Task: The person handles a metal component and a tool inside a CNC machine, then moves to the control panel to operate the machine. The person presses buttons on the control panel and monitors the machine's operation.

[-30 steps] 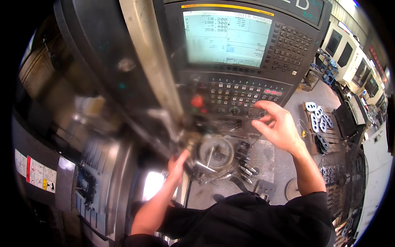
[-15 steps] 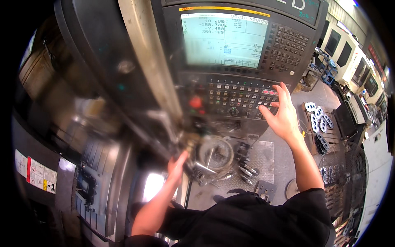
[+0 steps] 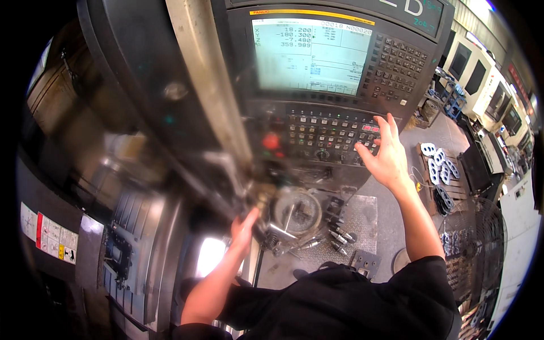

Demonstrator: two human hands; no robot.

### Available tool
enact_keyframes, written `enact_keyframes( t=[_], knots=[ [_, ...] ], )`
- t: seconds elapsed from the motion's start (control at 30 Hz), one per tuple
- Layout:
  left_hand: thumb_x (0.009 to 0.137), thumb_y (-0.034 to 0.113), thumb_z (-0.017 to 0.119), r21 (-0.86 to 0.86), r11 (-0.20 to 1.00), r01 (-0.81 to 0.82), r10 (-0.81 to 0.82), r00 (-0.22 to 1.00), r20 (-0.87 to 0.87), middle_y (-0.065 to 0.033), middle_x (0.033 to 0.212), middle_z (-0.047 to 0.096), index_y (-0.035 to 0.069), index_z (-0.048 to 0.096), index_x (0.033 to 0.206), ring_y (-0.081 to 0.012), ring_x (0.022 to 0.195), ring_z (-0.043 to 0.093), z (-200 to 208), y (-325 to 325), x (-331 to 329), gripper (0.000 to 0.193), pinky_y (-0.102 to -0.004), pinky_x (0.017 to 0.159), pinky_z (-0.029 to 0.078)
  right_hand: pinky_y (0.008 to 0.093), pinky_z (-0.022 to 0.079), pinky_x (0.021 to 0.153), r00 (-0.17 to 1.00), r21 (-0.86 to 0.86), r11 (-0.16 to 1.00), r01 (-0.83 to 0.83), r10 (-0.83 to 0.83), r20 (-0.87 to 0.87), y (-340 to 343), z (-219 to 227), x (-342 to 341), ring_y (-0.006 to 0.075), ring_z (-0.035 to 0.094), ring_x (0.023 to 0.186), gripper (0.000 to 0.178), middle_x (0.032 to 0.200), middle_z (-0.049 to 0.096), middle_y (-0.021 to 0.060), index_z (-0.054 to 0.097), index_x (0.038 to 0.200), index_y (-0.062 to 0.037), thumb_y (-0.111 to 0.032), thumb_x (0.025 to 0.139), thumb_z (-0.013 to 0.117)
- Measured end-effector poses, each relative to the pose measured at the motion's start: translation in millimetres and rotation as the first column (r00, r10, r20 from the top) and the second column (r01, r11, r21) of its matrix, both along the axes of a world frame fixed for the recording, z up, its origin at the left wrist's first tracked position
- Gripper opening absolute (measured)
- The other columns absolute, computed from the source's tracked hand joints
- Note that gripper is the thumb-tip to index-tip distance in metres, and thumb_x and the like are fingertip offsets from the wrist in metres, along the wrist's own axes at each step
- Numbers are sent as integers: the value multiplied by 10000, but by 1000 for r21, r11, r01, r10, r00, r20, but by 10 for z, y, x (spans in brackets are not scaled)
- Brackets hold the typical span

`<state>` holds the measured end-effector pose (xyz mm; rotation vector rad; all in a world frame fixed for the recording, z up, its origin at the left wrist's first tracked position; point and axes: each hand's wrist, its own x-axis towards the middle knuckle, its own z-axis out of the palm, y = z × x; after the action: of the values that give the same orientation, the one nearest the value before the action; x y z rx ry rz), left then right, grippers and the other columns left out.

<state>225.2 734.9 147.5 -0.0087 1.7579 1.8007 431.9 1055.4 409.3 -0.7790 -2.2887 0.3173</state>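
My right hand (image 3: 388,158) is over the right end of the button panel (image 3: 323,133), its fingers spread and holding nothing. The thumb and fingertips are at the right-hand buttons, close to some red ones; whether any is pressed I cannot tell. Above the panel is a lit screen (image 3: 311,56) with a keypad (image 3: 401,67) on its right. My left hand (image 3: 243,229) is lower down, at the lower end of the long door edge (image 3: 212,68). Its fingers look closed round something there, but blur and metal parts hide what it is.
A red knob (image 3: 271,140) sits left of the buttons. Below the panel, a round metal part (image 3: 297,211) and several tool holders (image 3: 341,235) lie on a metal plate (image 3: 362,215). The machine's slotted table (image 3: 133,226) is at left. Flat metal parts (image 3: 439,161) lie on a pallet at right.
The view has shifted very slightly. My right hand stays over the same buttons with a small movement to the left; my left hand has not visibly moved.
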Motion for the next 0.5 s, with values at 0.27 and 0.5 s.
enact_keyframes(
  t=[0.27, 0.5],
  knots=[
    [895, 350, 789, -4, 998, -65, 64, 996, -66, -93, 1204, 628, -22, 562, 1260, -182, 1098, 592, -262, -12, -52, 569, -339, 1001, 458, 457, 575, 893, 1000, -35, 999, -4, 5, 14, -36, 50, 9, 396, 710, 1005, 782, 1574, 325, 332, 430, 1465, -21, -300, 833, 796],
    [757, 581, 842, -20, 999, 46, -46, 999, 10, -275, 1598, 331, -125, 170, 1571, -342, 1488, 336, -64, -19, -28, 1270, -420, 1223, 264, 451, 575, 906, 1000, -41, 999, -4, 5, 23, -35, 75, 21, 394, 712, 1024, 771, 1573, 321, 338, 438, 1460, -19, -305, 838, 793]
  ],
)
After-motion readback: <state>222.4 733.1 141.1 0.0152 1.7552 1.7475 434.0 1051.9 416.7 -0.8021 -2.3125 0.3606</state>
